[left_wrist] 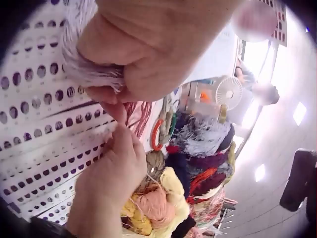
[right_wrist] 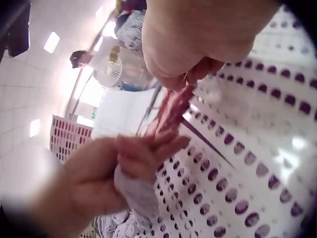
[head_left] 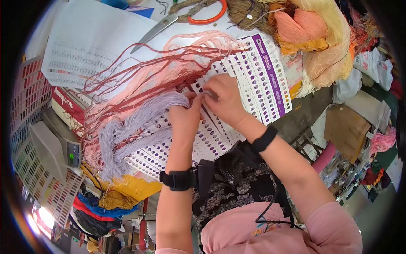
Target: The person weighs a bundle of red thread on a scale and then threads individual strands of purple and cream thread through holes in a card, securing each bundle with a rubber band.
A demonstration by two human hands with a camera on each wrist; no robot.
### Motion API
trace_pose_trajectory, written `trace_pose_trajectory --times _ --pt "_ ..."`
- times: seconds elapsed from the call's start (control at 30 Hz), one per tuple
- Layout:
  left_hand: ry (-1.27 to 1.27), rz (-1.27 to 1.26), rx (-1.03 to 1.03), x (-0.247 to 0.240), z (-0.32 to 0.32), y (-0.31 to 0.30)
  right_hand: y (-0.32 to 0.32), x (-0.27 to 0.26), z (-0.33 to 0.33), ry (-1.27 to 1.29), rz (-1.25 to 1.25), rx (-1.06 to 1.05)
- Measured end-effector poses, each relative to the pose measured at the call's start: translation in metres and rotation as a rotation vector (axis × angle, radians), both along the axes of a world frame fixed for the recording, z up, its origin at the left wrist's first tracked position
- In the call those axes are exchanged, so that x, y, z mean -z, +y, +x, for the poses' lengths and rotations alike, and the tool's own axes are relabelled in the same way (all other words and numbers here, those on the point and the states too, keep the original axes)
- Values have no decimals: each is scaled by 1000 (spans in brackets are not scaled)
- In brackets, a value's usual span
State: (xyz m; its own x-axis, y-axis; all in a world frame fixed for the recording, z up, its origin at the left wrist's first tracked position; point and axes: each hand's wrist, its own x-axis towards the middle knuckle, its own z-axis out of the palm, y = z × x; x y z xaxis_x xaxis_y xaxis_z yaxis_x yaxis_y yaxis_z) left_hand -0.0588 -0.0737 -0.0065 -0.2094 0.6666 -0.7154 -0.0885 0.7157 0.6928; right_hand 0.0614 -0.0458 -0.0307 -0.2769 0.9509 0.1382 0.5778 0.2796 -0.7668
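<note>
A lavender thread skein lies along the left of the cards, and its near end is looped over my left hand. In the left wrist view the strands pass round the fingers, which grip them. My right hand meets the left fingertips, its thumb and fingers pinched together. A thin pale strand shows at those fingertips in the right wrist view; the fingers mostly hide it. Under both hands spread white punched cards with purple-rimmed holes. Dark red threads and pale pink threads lie behind the left hand.
Large scissors with an orange handle lie at the back. Printed sheets are at the back left, above a digital scale. Peach skeins and brown skeins pile up at the back right.
</note>
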Motion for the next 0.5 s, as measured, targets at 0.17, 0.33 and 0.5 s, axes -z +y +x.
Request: trace_pose_trajectory --times 0.17,0.33,0.5 --pt "148 94 105 -1 -9 -4 2 4 10 16 108 -29" --pt "-58 129 -32 -2 -9 5 -8 7 4 10 143 -191" --pt "169 261 26 12 -10 1 -7 5 6 90 62 -182"
